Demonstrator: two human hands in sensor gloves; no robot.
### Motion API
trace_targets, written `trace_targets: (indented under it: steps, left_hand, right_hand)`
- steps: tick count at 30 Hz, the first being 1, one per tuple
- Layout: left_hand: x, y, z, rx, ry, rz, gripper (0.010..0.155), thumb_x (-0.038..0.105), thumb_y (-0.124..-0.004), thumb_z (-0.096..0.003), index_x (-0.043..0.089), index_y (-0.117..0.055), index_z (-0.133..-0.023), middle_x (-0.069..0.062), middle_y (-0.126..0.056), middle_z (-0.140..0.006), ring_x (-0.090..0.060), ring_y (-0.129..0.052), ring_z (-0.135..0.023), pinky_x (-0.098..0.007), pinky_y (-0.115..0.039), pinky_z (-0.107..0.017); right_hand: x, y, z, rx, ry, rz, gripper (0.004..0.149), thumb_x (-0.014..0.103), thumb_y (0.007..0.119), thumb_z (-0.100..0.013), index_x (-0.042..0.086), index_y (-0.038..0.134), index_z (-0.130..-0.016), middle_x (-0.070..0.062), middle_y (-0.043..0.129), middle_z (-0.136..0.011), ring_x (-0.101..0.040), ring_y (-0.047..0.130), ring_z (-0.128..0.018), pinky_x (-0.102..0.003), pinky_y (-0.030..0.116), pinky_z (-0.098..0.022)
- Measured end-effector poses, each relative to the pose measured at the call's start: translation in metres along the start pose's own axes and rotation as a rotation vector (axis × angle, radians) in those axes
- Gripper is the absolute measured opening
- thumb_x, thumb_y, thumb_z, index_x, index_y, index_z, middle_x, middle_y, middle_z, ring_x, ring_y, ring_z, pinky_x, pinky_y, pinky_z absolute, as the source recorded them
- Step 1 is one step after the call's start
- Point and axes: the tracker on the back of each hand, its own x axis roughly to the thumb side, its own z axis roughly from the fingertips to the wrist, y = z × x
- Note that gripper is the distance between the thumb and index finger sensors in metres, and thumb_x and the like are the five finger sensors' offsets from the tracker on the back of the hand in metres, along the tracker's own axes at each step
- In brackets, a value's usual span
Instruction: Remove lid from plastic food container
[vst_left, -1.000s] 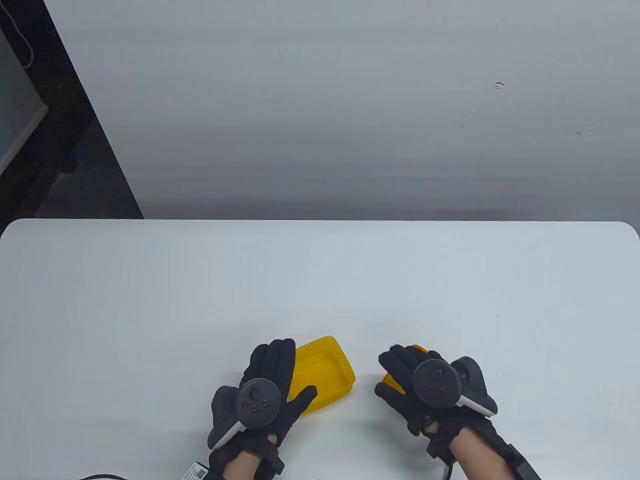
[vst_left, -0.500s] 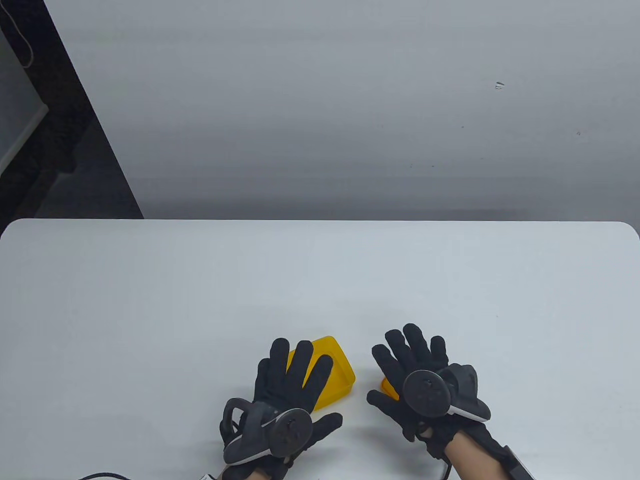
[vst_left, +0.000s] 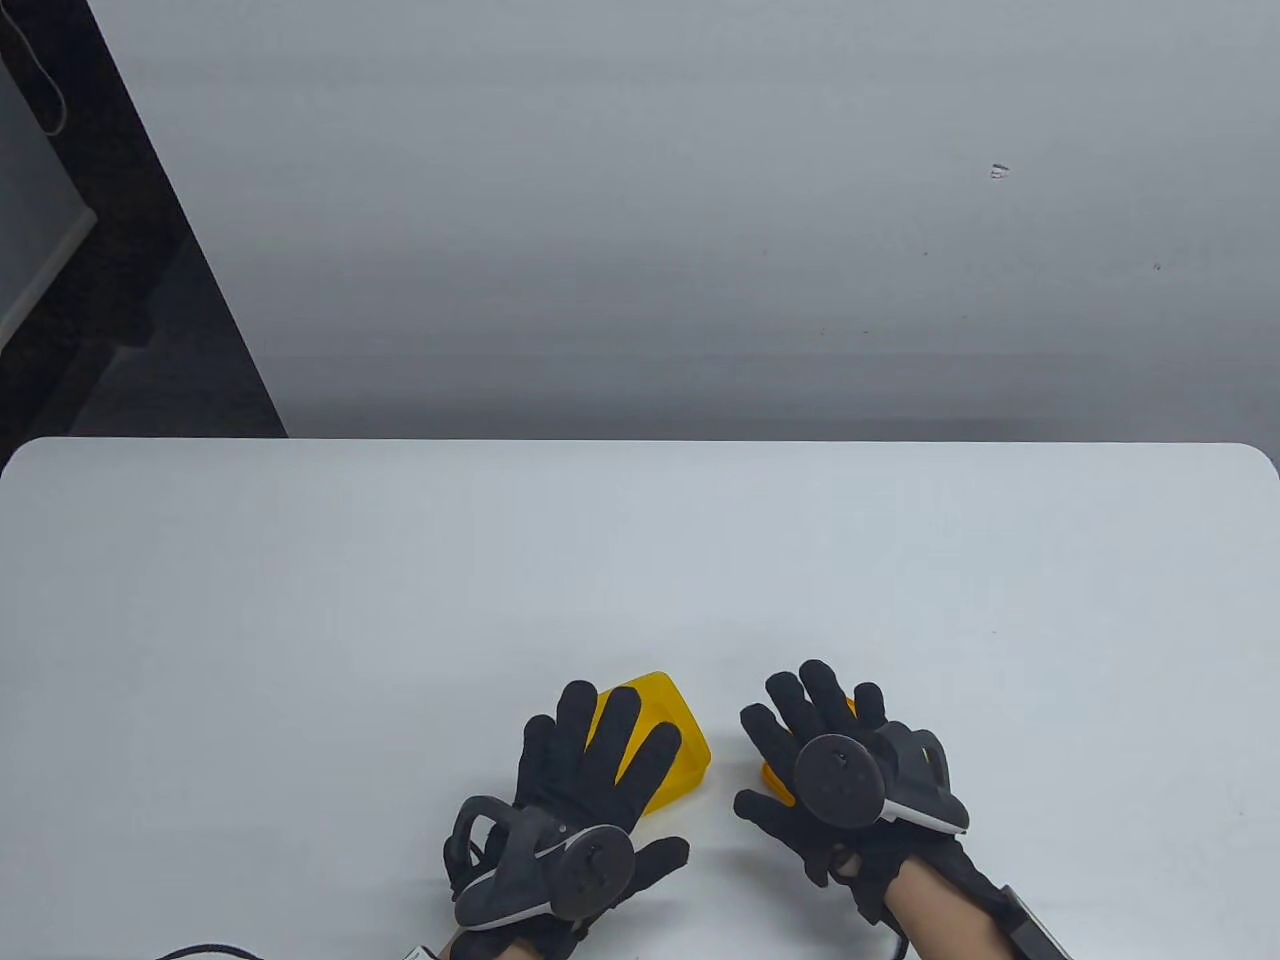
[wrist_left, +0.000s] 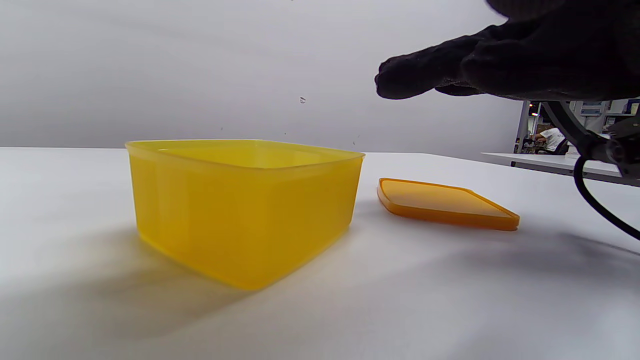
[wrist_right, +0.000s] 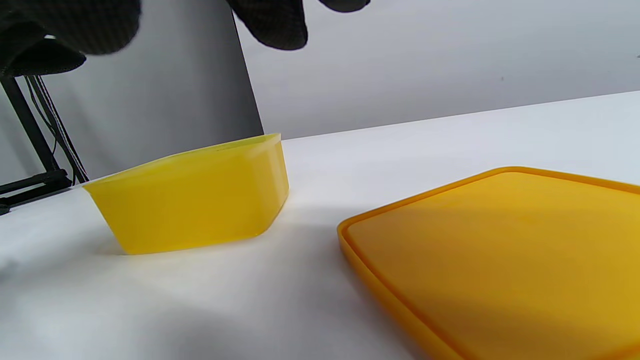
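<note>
A yellow plastic container stands open on the white table, also in the left wrist view and the right wrist view. Its orange lid lies flat on the table to its right, large in the right wrist view; in the table view only slivers of the lid show under my right hand. My left hand hovers above the container with fingers spread and holds nothing. My right hand hovers above the lid with fingers spread and holds nothing.
A grey wall stands behind the table's far edge. A dark strip with a stand and cables is at the far left. A black cable lies at the table's near edge by my left wrist.
Both hands opened and lifted: the left hand let go of the container and drew back toward me, the right hand let go of the lid, which now lies flat on the table.
</note>
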Motion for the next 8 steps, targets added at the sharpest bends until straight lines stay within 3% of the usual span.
trace_targets:
  steps: [8]
  left_hand:
    - [0.0001, -0.0004, -0.0003, -0.006, 0.002, -0.007, 0.088, 0.078, -0.057, -0.0469, 0.039, -0.013, -0.112, -0.009, -0.010, -0.124, -0.047, -0.009, -0.113, -0.070, -0.032, -0.075]
  right_hand:
    - [-0.0004, 0.0011, -0.0004, 0.006, 0.002, -0.010, 0.081, 0.063, 0.060, -0.045, 0.015, 0.041, -0.107, -0.017, 0.020, -0.110, -0.046, 0.012, -0.103, -0.072, 0.013, -0.062]
